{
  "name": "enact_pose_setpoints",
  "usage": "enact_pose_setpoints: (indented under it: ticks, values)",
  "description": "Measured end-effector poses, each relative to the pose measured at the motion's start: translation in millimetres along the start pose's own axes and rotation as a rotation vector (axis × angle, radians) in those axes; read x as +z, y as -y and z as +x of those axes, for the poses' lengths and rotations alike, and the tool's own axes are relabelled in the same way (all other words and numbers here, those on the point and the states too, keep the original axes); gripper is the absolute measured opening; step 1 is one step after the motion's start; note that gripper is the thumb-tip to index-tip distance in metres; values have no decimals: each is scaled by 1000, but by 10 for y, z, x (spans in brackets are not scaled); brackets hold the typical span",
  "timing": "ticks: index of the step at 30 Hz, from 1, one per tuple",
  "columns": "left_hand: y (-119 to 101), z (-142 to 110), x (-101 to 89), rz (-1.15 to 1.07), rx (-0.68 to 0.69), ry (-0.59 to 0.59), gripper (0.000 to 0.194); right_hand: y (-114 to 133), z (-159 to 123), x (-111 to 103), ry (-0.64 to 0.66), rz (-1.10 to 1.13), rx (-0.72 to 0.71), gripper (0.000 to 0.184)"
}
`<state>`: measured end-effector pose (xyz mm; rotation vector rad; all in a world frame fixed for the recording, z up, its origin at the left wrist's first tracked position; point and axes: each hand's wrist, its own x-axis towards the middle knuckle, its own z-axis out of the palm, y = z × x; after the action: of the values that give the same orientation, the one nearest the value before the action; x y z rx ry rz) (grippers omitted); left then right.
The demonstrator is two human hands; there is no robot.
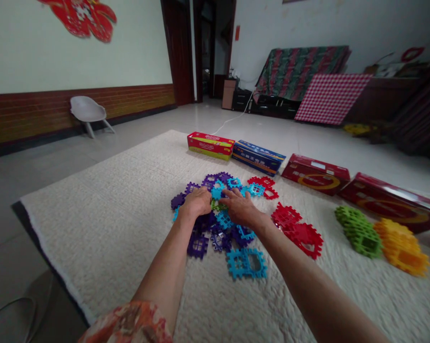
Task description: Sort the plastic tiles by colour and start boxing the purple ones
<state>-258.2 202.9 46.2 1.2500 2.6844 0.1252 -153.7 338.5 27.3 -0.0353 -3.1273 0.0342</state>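
Observation:
My left hand (199,202) reaches into a pile of plastic interlocking building tiles, its fingers bent together over dark purple tiles (198,245); what they hold, if anything, is hidden. Across from it, my right hand (239,207) lies over the pile with fingers stretched and apart, above light blue tiles (224,219). Between the two hands a lime green tile (218,206) shows, near the fingertips of both. A pair of light blue tiles (246,263) lies at the pile's near edge.
Red tiles (297,230) lie right of the pile. Farther right are stacks of green tiles (358,232) and yellow tiles (401,246). Behind stand a red-yellow box (210,146), a blue box (258,157) and two dark red boxes (315,174) on the cream quilted mat (118,209).

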Motion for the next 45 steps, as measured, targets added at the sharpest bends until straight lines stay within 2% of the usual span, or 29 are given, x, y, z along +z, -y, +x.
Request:
enact_pose_setpoints:
  ticks: [5, 10, 14, 17, 20, 22, 25, 30, 35, 37, 41, 45]
  values:
    - [-9, -38, -39, -9, 5, 13, 15, 24, 24, -76, 87, 19, -8, 50]
    - [57, 1, -34, -13, 36, 37, 20, 3, 18, -112, -12, 60, -29, 41]
    - [91, 20, -20, -22, 45, 15, 27, -77, -9, -86, -171, 197, -52, 20]
    - [47, 7, -21, -7, 24, 15, 24, -118, -95, -63, -378, 375, -70, 10]
    - [-31, 2, -11, -1, -54, -4, 34, -145, -306, -65, -574, 593, -26, 9]
    - [-80, 12, 12, 14, -108, -17, 37, -187, -525, -71, -625, 696, 48, 14]
    - [-134, 36, 66, 59, -136, -28, 34, -318, -939, -67, -598, 742, 151, 19]
    - [-170, 88, 122, 80, -171, -47, 41, -643, -1700, -26, -550, 662, 352, 26]
    - [-102, 132, 17, -14, -175, 36, 28, -908, -2276, 33, -503, 542, 473, 25]
    - [-65, 119, -56, -99, -145, 62, 23, -970, -2401, 73, -474, 488, 473, 23]
    - [-48, 78, -146, -293, -23, -20, 19, -1022, -2496, 172, -396, 381, 428, 22]
    - [-105, 88, -152, -158, -63, -41, 21, -1028, -2489, 222, -397, 336, 444, 23]
